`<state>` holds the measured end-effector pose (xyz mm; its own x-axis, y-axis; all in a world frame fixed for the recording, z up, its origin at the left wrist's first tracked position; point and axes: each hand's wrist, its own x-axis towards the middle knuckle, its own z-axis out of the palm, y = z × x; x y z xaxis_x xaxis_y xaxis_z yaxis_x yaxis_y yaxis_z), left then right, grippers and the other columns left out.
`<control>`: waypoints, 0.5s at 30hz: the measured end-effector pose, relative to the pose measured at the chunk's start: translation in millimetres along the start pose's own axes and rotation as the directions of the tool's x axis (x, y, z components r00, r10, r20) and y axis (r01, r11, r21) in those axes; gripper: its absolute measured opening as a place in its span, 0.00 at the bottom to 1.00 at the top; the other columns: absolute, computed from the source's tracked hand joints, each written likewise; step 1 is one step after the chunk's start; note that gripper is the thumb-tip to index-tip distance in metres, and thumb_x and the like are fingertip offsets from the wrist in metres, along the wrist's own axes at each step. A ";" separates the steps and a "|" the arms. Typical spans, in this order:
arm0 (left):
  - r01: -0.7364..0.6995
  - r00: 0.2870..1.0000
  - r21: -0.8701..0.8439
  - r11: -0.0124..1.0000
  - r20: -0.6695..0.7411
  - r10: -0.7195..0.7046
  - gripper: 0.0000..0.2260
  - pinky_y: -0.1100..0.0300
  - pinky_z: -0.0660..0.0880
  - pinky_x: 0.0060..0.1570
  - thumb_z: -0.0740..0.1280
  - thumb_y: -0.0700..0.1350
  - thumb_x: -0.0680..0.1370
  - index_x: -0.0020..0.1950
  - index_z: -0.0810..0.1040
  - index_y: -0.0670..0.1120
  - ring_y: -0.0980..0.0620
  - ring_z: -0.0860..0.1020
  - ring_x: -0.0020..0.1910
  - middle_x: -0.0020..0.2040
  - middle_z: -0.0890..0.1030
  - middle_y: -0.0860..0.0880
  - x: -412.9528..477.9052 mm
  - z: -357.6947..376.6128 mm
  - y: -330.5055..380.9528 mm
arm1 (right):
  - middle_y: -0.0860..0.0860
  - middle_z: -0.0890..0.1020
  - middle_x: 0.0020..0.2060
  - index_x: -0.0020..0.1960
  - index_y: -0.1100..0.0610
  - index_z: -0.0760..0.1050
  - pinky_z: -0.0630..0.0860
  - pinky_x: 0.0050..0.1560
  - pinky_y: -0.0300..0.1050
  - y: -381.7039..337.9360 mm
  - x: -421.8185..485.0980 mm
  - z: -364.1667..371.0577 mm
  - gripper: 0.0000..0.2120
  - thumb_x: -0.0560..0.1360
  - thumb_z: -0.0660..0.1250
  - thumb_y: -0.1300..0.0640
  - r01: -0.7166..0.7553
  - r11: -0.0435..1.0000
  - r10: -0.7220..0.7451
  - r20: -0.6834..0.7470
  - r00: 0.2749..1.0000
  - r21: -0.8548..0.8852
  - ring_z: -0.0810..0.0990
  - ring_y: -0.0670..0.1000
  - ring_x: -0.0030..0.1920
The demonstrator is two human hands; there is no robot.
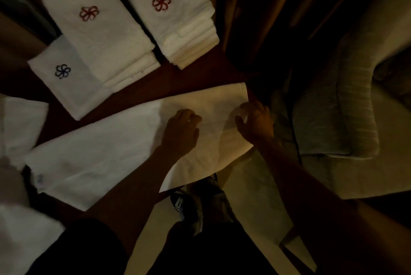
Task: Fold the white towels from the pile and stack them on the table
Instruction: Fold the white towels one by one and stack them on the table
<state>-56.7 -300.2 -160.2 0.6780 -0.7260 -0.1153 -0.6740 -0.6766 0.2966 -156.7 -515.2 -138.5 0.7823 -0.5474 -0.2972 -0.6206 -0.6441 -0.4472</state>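
A long white towel (pixel 106 154) lies spread across the dark table (pixel 142 94), its right end folded over. My left hand (pixel 181 130) rests on the folded part with its fingers curled down on the cloth. My right hand (pixel 253 121) pinches the towel's right edge. Behind it stand two stacks of folded white towels with red emblems, one at the back left (pixel 100 30) and one at the back right (pixel 169 14). A single folded towel with a dark blue emblem (pixel 66 79) lies at the left.
More loose white towels lie at the left edge (pixel 20 123) and bottom left (pixel 22 237). A brown curtain (pixel 255 7) hangs behind the table. A pale upholstered seat (pixel 355 119) is on the right. My shoe (pixel 189 205) shows on the light floor.
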 end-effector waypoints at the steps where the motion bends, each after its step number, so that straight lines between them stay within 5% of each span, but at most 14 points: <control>1: 0.011 1.000 0.021 1.000 -0.019 -0.010 0.15 0.50 0.75 0.53 0.73 0.43 0.74 0.60 0.79 0.46 0.44 0.75 0.61 0.59 0.77 0.45 -0.2 0.2 -0.3 | 0.53 0.73 0.66 0.68 0.52 0.73 0.74 0.64 0.58 0.9 0.0 1.1 0.22 0.75 0.71 0.52 -0.009 1.000 0.010 -0.012 1.000 0.023 0.69 0.59 0.67; 6: 0.081 0.994 0.096 0.992 -0.084 -0.073 0.10 0.50 0.75 0.48 0.73 0.46 0.74 0.54 0.81 0.45 0.43 0.76 0.56 0.55 0.78 0.45 -1.7 2.6 -7.7 | 0.53 0.71 0.67 0.68 0.50 0.73 0.72 0.64 0.55 6.6 4.6 6.7 0.24 0.74 0.74 0.51 -0.096 0.994 0.096 -0.005 0.995 0.057 0.67 0.59 0.68; 11: 0.019 0.992 0.166 0.986 -0.127 0.002 0.03 0.53 0.74 0.39 0.69 0.44 0.78 0.47 0.78 0.45 0.44 0.77 0.46 0.45 0.78 0.46 3.4 2.9 -11.2 | 0.54 0.74 0.64 0.59 0.52 0.79 0.76 0.62 0.55 6.2 10.5 4.7 0.13 0.75 0.73 0.57 -0.024 0.998 0.026 -0.029 0.999 0.061 0.71 0.59 0.65; 15: 0.015 0.982 0.105 0.994 -0.188 0.005 0.06 0.56 0.71 0.34 0.62 0.45 0.79 0.47 0.75 0.45 0.47 0.74 0.40 0.42 0.75 0.47 4.0 -1.2 -9.2 | 0.55 0.73 0.61 0.52 0.56 0.80 0.79 0.58 0.55 4.3 7.5 0.0 0.06 0.76 0.70 0.62 0.050 0.994 -0.032 -0.170 0.985 0.101 0.73 0.59 0.61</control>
<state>-47.5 -296.8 -162.2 0.7174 -0.6934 0.0670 -0.6911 -0.6964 0.1934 -153.5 -522.1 -142.7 0.7816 -0.6090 -0.1352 -0.5722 -0.6136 -0.5441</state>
